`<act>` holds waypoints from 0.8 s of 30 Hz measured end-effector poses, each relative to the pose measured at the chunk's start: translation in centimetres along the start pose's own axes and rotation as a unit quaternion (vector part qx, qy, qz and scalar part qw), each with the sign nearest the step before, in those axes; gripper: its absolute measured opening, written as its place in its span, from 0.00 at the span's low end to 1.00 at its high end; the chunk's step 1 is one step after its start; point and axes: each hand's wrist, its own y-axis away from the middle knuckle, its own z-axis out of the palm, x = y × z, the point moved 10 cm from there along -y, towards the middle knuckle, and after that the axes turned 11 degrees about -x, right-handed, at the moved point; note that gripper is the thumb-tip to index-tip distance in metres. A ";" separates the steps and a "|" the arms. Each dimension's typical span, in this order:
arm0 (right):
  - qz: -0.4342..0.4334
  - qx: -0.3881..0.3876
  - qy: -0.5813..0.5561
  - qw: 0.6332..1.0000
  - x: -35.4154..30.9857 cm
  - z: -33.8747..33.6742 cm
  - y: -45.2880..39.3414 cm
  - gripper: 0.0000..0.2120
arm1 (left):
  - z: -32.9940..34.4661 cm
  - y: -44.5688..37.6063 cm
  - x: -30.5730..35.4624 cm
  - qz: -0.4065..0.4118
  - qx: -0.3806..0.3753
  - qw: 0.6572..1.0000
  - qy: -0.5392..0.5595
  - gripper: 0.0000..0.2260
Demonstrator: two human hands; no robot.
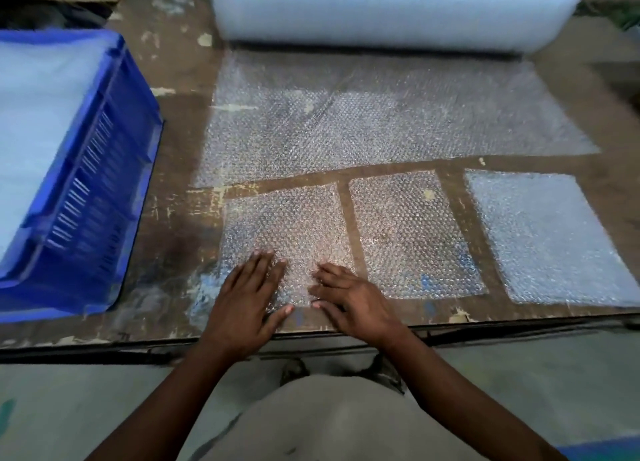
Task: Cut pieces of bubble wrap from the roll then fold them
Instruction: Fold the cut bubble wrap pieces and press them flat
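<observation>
Both hands are pressing flat on the nearest cut piece, getting set to fold it.

The left hand [247, 296] and right hand [349, 296] are lying side by side, fingers spread and straight, pinching nothing, on the near edge of the left piece [287, 232]; best to lift that edge evenly and carry it straight toward the roll [391, 9] so corners meet. The piece is lying flat, its long axis running toward the roll, beside the middle piece [412, 232], well short of the unrolled sheet [363, 114].
</observation>
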 end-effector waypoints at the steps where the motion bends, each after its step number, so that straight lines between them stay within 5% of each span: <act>1: -0.008 0.013 0.014 1.000 -0.2 -0.3 -0.1 0.11 | -0.1 0.0 0.0 0.001 0.002 1.000 0.000 0.35; 8: -0.015 0.030 0.078 0.996 -2.0 -1.1 -1.3 0.09 | -0.6 0.2 0.4 0.045 0.015 0.999 -0.004 0.28; 18: -0.025 0.005 0.060 0.998 -2.4 -0.3 -1.4 0.09 | -2.0 1.0 1.2 0.134 0.142 0.978 0.071 0.12; 24: -0.025 0.049 0.098 0.994 -3.5 -1.3 -1.5 0.11 | -2.3 1.2 0.9 0.116 0.128 0.983 0.066 0.21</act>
